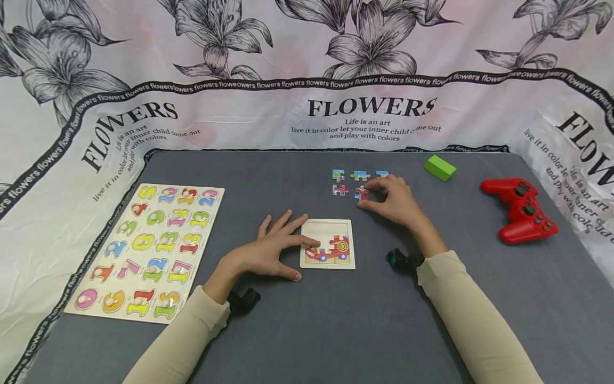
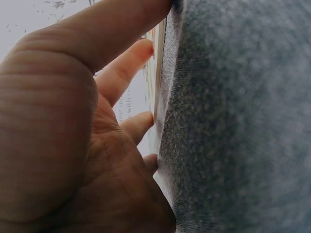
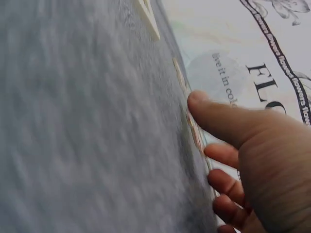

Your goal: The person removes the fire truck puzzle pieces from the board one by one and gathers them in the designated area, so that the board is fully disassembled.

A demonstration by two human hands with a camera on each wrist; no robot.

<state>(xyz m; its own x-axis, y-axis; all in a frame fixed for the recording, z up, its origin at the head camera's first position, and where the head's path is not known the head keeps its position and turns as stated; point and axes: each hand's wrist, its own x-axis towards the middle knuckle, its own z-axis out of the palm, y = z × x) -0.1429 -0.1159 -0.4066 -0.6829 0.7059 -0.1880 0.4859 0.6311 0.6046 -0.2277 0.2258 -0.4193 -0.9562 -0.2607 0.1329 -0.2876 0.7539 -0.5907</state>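
A small square wooden jigsaw tray (image 1: 326, 226) lies in the middle of the table, with joined pieces showing a red vehicle (image 1: 331, 253) along its lower part. My left hand (image 1: 268, 250) is spread over the tray's left side, its index fingertip on the tray and its thumb on the cloth beside it. Beyond the tray, my right hand (image 1: 395, 200) pinches a red and blue jigsaw piece (image 1: 361, 193) by opposite edges between thumb and index finger. In the right wrist view this piece (image 3: 195, 136) shows edge-on, low at the cloth, between the thumb and fingertips.
Several loose jigsaw pieces (image 1: 338, 175) lie around the right hand's fingertips. A green block (image 1: 439, 168) and a red game controller (image 1: 520, 210) are at the right. On the left lies a large number board (image 1: 160, 218). A flower-printed sheet (image 1: 249, 117) rises behind the grey tabletop (image 1: 307, 330).
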